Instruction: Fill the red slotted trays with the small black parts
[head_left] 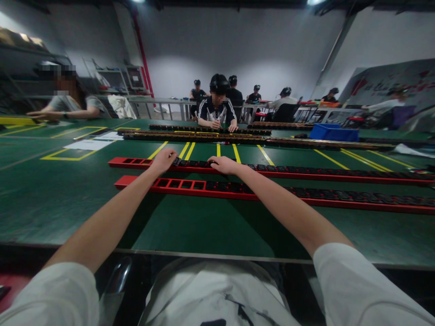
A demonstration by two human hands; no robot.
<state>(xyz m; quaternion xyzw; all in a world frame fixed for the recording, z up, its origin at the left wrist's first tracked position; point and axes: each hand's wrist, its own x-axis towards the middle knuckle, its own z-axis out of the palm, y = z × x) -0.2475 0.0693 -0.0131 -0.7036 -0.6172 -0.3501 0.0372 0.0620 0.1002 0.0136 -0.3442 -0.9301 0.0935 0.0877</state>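
- Your left hand (164, 160) and right hand (222, 165) both rest on the far red strip (306, 172), the one farther from you of two long red rails lying side by side across the green table (204, 226).
- Your left fingers curl down narrow over the strip's top at the point where its empty red slots give way to fitted black sockets (193, 163); whether they pinch one socket you cannot tell.
- Your right fingers lie flat and close together on the same row of sockets, just to the right, pressing rather than gripping.
- The near red strip (238, 190) lies just beside the far one, apart from it by a thin band of green, with open slots at its left end and black sockets from there rightward.
- Both strips run off toward the table's right edge; their left ends stop well short of the left edge, so bare green lies on that side.
- Between the near strip and the table's near edge there is a broad bare stretch under your forearms.
- Beyond the far strip come yellow floor-style lines (186, 149), then dark strips (238, 138) along the table's far side.
- A person in a dark jacket (216, 111) works at that far edge, opposite you; a blue bin (335, 132) sits toward the far right corner.
- White papers (91, 144) lie toward the far left, near another person's arm (50, 114).
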